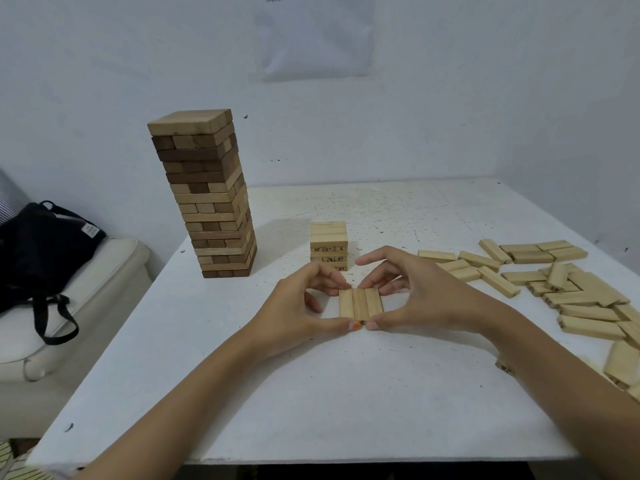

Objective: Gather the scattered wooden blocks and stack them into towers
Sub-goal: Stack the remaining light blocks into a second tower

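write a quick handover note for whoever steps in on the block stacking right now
Left hand: pinches the row of three blocks between thumb and fingers, on its left side.
Right hand: pinches the same row on its right side.
Things: the row is just in front of the short tower. The tall tower stands back left. Loose blocks lie scattered on the right of the table.
Done: tall tower built, short tower a few layers high.
Left: probably set this row on the short tower, then gather the loose blocks.
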